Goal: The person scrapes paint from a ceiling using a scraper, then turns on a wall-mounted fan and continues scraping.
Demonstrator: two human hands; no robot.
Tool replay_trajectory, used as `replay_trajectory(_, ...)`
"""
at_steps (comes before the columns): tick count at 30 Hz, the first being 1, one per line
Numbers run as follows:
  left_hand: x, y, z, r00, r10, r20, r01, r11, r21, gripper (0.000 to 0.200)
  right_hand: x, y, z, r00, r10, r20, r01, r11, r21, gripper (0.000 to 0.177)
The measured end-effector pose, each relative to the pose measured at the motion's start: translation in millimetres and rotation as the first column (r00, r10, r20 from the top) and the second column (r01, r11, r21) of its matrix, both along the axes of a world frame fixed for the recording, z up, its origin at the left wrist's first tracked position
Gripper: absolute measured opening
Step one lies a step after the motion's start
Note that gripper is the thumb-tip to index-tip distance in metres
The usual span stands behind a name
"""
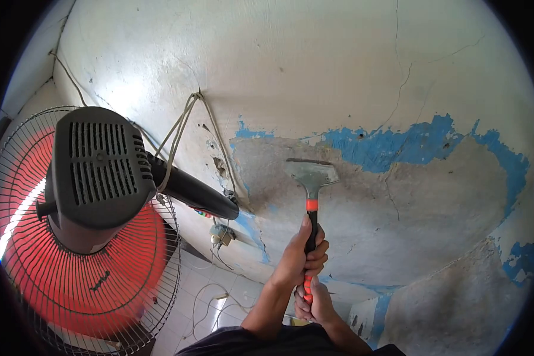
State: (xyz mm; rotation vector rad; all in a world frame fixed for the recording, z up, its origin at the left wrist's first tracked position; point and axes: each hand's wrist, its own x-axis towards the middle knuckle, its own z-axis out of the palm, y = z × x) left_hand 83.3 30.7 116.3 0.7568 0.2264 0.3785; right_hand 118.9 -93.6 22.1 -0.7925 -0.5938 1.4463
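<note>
Fan (98,172) close at left | left hand (299,258) above right hand (315,302), both hands clenched on scraper (310,175) handle | blade touching wall (314,71)

Wall (314,71): white paint, cracked, daylit. Band of blue paint (391,145) edging a large patch of bare grey plaster (397,213).
Fan (95,178): black motor housing, wire cage, red blades, on a dark arm at left.
Cables (181,127): pale, looped on the wall, trailing down to a socket (222,234).
Floor (202,291): light tiles.
</note>
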Motion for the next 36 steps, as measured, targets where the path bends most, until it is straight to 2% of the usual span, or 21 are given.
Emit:
replay_trajectory(1, 2.7, 1.6, 5.4, 1.0, -0.003, 0.013, 0.003, 1.0, 0.02, 0.052, 3.7, 1.8, 5.7, 0.998, -0.02, 0.052, 0.019, 1.0, 0.009, 0.059)
replay_trajectory(3, 3.1, 2.4, 20.7, 1.0, -0.002, -0.003, 0.002, 0.999, 0.039, 0.053, 4.7, 7.1, 14.4, 1.0, -0.022, 0.0, 0.022, 0.998, 0.053, 0.056)
replay_trajectory(9, 1.4, 4.3, 9.5, 0.997, 0.016, -0.08, -0.011, 0.998, 0.063, 0.054, -5.6, 7.5, 3.6, 0.996, -0.073, 0.043, 0.071, 0.996, 0.058, 0.052)
replay_trajectory(12, 0.3, 2.1, 20.8, 0.995, 0.016, -0.1, -0.007, 0.996, 0.091, 0.055, 2.3, 12.5, 20.9, 0.994, -0.052, 0.099, 0.047, 0.998, 0.052, 0.037)
replay_trajectory(13, -0.1, 2.8, 21.6, 0.993, 0.021, -0.113, -0.01, 0.995, 0.099, 0.055, -0.8, 12.9, 28.2, 0.986, -0.054, 0.159, 0.058, 0.998, -0.021, 0.025)
replay_trajectory(16, -3.2, 0.1, 11.8, 0.989, 0.005, -0.147, 0.01, 0.994, 0.105, 0.056, -5.6, 8.5, 12.2, 0.997, -0.029, 0.068, 0.028, 1.0, 0.003, 0.025)
replay_trajectory(20, 4.8, -0.3, 30.6, 0.987, 0.02, -0.157, -0.001, 0.992, 0.126, 0.058, 2.2, 7.5, 23.5, 0.997, -0.038, 0.074, 0.041, 0.998, -0.043, 0.025)
replay_trajectory(23, 4.4, 0.6, 17.3, 0.984, -0.006, -0.176, 0.022, 0.996, 0.085, 0.058, 0.6, 8.3, 19.6, 0.997, -0.05, 0.052, 0.052, 0.998, -0.045, 0.026)
replay_trajectory(26, 7.2, 3.9, 10.8, 0.988, -0.036, -0.148, 0.051, 0.993, 0.105, 0.059, 3.0, 9.2, 16.0, 0.997, -0.03, 0.073, 0.03, 1.0, 0.003, 0.019)
replay_trajectory(29, 8.3, 0.7, 28.1, 0.987, 0.01, -0.163, 0.013, 0.99, 0.144, 0.059, 11.1, 12.2, 15.4, 0.994, -0.023, 0.106, 0.021, 1.0, 0.018, 0.019)
replay_trajectory(32, 5.8, 0.4, 6.9, 0.986, -0.019, -0.167, 0.036, 0.995, 0.097, 0.06, 2.6, 6.7, 10.5, 1.0, -0.007, 0.028, 0.008, 0.999, -0.033, 0.019)
replay_trajectory(35, 12.7, 5.2, 20.9, 0.99, -0.046, -0.136, 0.06, 0.993, 0.099, 0.06, 13.0, 11.1, 22.3, 0.99, -0.046, 0.132, 0.048, 0.999, -0.014, 0.026)
replay_trajectory(36, 9.0, 1.0, 19.2, 0.986, -0.025, -0.162, 0.043, 0.993, 0.106, 0.06, 9.1, 7.9, 21.2, 0.994, -0.037, 0.107, 0.04, 0.999, -0.025, 0.026)
